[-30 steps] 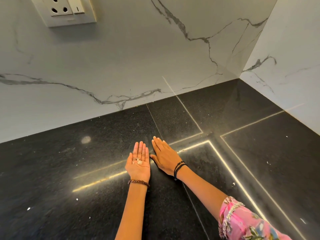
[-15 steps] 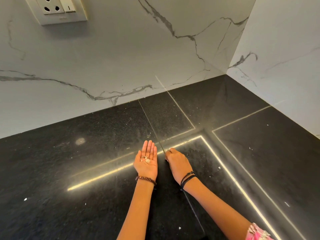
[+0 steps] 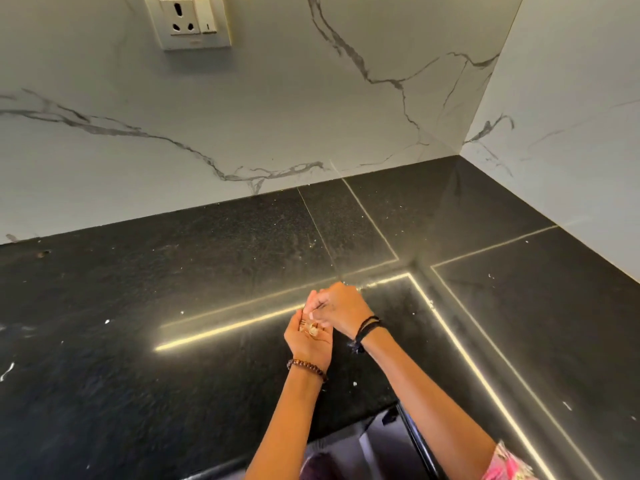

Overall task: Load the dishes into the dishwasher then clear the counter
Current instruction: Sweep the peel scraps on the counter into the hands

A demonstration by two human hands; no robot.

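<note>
Left hand (image 3: pixel 308 337) cupped palm-up over black counter (image 3: pixel 173 341), holding gathered crumbs (image 3: pixel 313 329). Right hand (image 3: pixel 341 308) curled, fingertips pinching bits into it. Stray specks remain at 3 and 9 o'clock. Tip: keep cup level, sweep toward it.

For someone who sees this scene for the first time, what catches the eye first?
First, the two hands meeting in the middle: the left hand is cupped palm up with small scraps in it, and the right hand pinches just above it. Around them lies the black counter, speckled with pale crumbs. A wall socket sits high on the marble backsplash.
</note>
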